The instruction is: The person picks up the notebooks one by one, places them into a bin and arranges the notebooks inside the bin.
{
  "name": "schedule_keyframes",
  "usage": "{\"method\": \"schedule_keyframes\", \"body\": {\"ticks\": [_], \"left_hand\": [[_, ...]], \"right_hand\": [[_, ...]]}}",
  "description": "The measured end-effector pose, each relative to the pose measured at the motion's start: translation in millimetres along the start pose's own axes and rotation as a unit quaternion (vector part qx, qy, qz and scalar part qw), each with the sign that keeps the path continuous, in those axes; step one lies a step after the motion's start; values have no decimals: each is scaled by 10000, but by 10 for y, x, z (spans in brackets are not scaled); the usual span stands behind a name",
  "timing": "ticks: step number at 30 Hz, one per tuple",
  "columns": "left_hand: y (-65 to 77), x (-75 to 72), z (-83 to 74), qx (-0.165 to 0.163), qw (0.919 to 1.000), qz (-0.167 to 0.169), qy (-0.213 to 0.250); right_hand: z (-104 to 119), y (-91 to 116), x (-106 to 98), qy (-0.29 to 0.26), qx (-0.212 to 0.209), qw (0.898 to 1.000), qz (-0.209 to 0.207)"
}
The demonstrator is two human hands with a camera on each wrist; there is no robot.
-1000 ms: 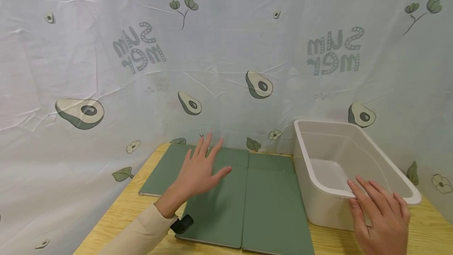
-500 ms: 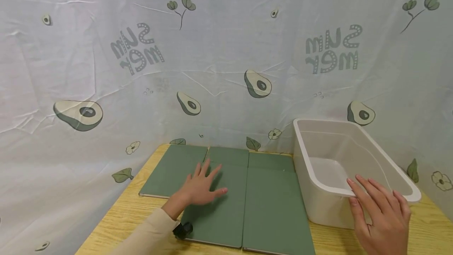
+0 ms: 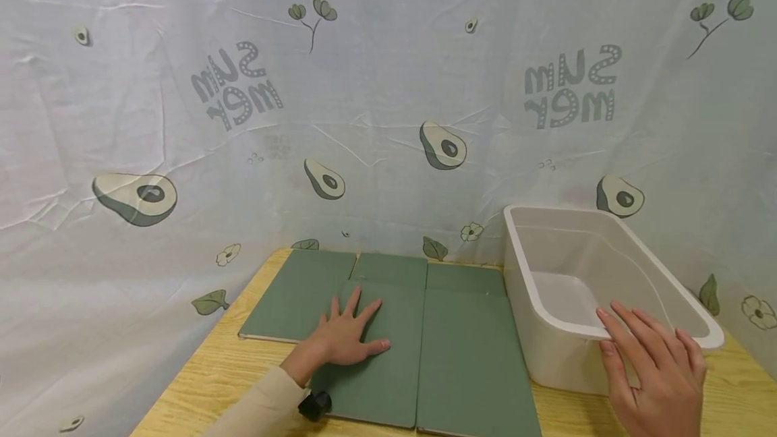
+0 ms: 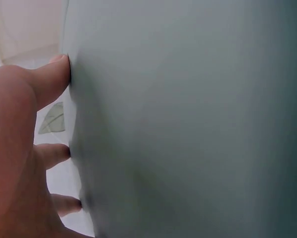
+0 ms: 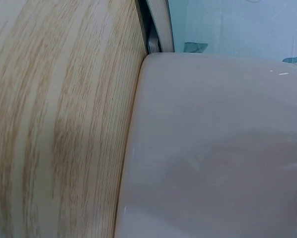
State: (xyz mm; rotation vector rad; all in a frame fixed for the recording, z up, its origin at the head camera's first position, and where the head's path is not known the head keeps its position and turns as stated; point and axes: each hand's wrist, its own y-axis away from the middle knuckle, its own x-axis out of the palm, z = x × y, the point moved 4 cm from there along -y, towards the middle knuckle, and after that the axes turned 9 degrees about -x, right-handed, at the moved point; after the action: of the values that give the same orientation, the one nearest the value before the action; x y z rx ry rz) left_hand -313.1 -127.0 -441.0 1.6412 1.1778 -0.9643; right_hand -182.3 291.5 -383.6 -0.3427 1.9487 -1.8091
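Note:
Several green hardcover books lie side by side on the wooden table in the head view. My left hand (image 3: 342, 338) is spread flat on the middle front book (image 3: 394, 383), its fingers straight and thumb out to the right. In the left wrist view, the fingertips (image 4: 61, 151) meet the green cover. At the right, my right hand (image 3: 658, 369) rests on the near rim of a white plastic bin (image 3: 525, 275), its fingers laid over the edge and the thumb by the outer wall. The right wrist view shows the bin's outer wall but not the hand.
A left book (image 3: 297, 295) and a right front book (image 3: 476, 363) flank the middle one. Partly covered books (image 3: 464, 278) lie behind. The bin stands close against the right-hand books. A printed curtain (image 3: 376, 86) hangs behind the wooden table (image 3: 206, 373).
My left hand has come down and toward me from above the books onto the middle front one. My right hand stays at the bin's rim.

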Motion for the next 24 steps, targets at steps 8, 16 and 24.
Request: {"method": "schedule_keyframes", "body": {"ticks": [8,16,24], "left_hand": [[-8,19,-1,-11,9999,-61,-88],[-27,-44,-38,30,9988,-400,273],[-93,-262,67,-47,9668,-460,2515]], "right_hand": [[27,-14,8,-33,109,9999,-116],[46,-37,15,-106,-49,9991,-409],[37,-19,19,-132,-29,9992,-365]]}}
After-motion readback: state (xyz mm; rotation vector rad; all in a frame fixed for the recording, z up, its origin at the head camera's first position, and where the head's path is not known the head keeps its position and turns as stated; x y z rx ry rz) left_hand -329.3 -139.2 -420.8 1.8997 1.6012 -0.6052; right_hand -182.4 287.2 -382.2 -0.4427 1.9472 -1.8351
